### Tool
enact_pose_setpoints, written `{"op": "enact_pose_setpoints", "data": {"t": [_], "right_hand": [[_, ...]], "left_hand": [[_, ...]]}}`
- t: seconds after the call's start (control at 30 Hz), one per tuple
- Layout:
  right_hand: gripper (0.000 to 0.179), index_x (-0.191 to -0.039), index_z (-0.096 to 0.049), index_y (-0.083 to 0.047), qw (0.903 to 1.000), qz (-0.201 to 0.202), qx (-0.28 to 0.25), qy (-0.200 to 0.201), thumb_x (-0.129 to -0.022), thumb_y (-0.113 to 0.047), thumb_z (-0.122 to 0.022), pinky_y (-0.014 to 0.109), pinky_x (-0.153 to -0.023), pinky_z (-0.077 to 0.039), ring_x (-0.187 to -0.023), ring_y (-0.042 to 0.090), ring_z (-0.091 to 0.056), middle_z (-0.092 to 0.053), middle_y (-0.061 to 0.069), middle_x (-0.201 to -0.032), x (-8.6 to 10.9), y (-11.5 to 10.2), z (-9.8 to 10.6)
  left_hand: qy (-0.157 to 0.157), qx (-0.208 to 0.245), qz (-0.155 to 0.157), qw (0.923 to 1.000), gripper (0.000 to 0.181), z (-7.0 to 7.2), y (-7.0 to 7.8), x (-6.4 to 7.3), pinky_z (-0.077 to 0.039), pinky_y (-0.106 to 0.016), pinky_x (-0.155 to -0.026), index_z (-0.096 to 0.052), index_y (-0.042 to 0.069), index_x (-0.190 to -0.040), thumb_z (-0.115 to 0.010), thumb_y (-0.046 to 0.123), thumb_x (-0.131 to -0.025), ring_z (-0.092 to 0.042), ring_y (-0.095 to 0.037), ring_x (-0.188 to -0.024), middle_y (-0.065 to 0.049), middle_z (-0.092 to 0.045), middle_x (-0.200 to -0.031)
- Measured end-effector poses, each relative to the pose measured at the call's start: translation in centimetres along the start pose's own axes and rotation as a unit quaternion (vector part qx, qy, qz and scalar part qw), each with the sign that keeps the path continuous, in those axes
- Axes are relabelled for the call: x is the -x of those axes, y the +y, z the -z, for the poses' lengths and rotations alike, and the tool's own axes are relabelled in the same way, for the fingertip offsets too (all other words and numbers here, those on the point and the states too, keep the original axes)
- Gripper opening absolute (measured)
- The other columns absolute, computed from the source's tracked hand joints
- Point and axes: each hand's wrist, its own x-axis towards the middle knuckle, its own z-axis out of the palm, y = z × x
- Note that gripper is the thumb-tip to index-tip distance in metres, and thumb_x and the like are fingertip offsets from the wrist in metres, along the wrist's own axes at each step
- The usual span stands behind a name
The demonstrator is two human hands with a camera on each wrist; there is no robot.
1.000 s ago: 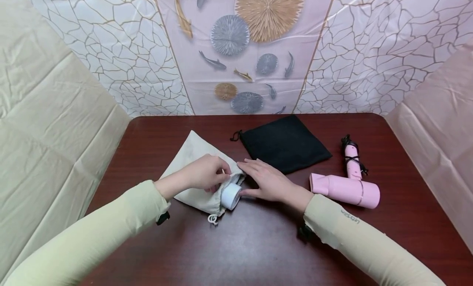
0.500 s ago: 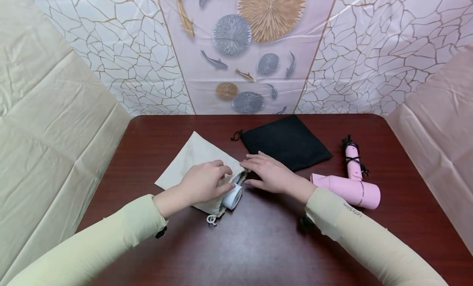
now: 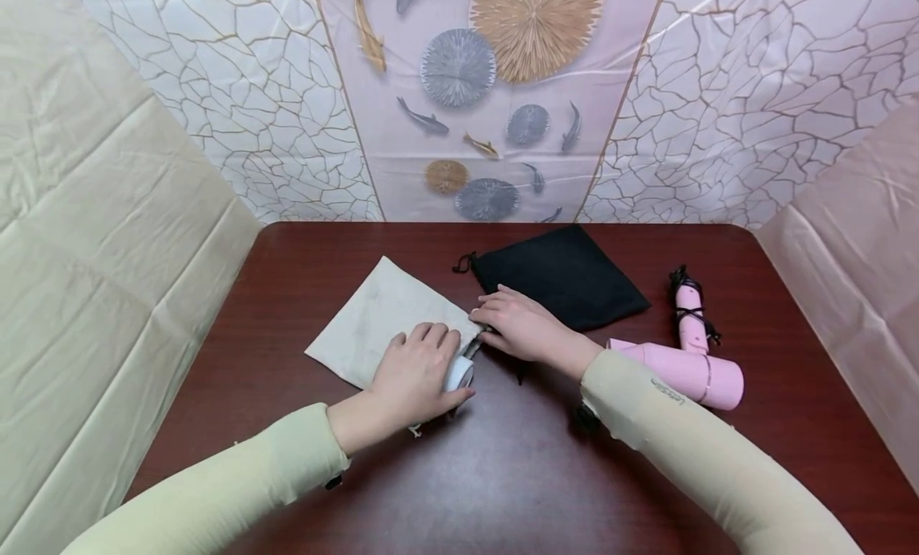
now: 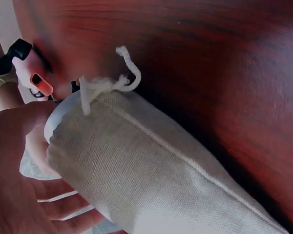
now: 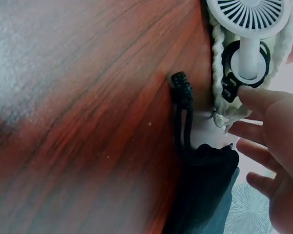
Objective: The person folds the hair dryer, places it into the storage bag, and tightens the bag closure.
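Observation:
A beige drawstring bag (image 3: 373,316) lies on the table, with the vented end of a white hair dryer (image 3: 459,373) showing at its mouth. My left hand (image 3: 416,371) grips the dryer over the bag cloth, thumb towards the near side. At the far corner of the mouth, my right hand (image 3: 524,328) pinches the rim. In the right wrist view, its thumb touches a black plug (image 5: 229,88) beside the coiled cord. The dryer's round slatted end (image 5: 251,33) shows there too. White drawstring ends (image 4: 132,68) stick out from the bag in the left wrist view.
Behind the right hand lies a flat black drawstring bag (image 3: 560,272), its cord close to the beige bag's mouth. A pink hair dryer (image 3: 675,371) with a tied black cord lies at the right, near the right forearm. Patterned cloth walls enclose the dark red table (image 3: 467,491).
My left hand has left the rim of the beige bag and come down over the bag and white dryer. The right hand stays at the mouth, its thumb now closer to the rim.

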Motion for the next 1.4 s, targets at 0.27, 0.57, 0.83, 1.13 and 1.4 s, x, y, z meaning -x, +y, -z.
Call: {"op": "enact_pose_setpoints", "data": {"t": [0.27,0.57,0.83,1.13,1.4], "right_hand": [[0.019,-0.119,-0.077,-0.003,0.9991,0.014,-0.028,0.030,-0.102,-0.008,-0.070,0.058,-0.119,-0.043,-0.126,0.032,-0.068,-0.078,0.010,-0.119,0.1,0.3,0.1],[0.016,-0.116,-0.077,-0.002,0.9965,0.024,-0.060,0.053,-0.101,-0.005,-0.070,0.059,-0.118,-0.043,-0.122,0.034,-0.070,-0.078,0.012,-0.117,0.8,0.2,0.7],[0.014,-0.113,-0.075,-0.002,0.9958,0.038,-0.053,0.065,-0.101,-0.004,-0.069,0.059,-0.116,-0.045,-0.117,0.032,-0.071,-0.078,0.010,-0.114,0.7,0.2,0.9],[0.006,-0.104,-0.072,-0.006,0.9953,0.037,-0.072,0.053,-0.104,-0.008,-0.067,0.061,-0.115,-0.046,-0.107,0.027,-0.072,-0.075,0.003,-0.100,0.2,-0.5,0.9],[0.009,-0.101,-0.073,-0.009,0.9953,0.021,-0.083,0.045,-0.105,-0.015,-0.068,0.061,-0.115,-0.046,-0.101,0.025,-0.071,-0.074,-0.001,-0.095,0.6,-0.6,0.3]], "left_hand": [[0.038,0.042,-0.002,0.9984,0.043,-0.1,-0.9,0.1,-0.059,-0.049,-0.077,-0.066,0.008,-0.115,-0.078,0.039,-0.088,-0.069,-0.032,-0.103,-0.009,-0.070,-0.110],[0.075,0.070,-0.021,0.9945,0.024,-0.2,-2.2,0.9,-0.060,-0.048,-0.084,-0.065,0.009,-0.105,-0.075,0.024,-0.089,-0.069,-0.032,-0.101,-0.008,-0.070,-0.105],[0.100,0.043,-0.045,0.9931,0.027,-0.8,-3.4,1.5,-0.059,-0.049,-0.090,-0.066,0.007,-0.111,-0.072,0.011,-0.084,-0.069,-0.032,-0.110,-0.010,-0.071,-0.113],[0.089,0.017,-0.058,0.9942,0.046,-1.3,-4.8,2.8,-0.058,-0.057,-0.098,-0.065,0.006,-0.127,-0.081,0.019,-0.086,-0.066,-0.034,-0.123,-0.015,-0.069,-0.128],[0.080,0.074,0.015,0.9939,0.081,-1.2,-5.9,5.3,-0.060,-0.051,-0.096,-0.060,0.007,-0.138,-0.092,0.050,-0.078,-0.064,-0.037,-0.125,-0.018,-0.060,-0.142]]}}
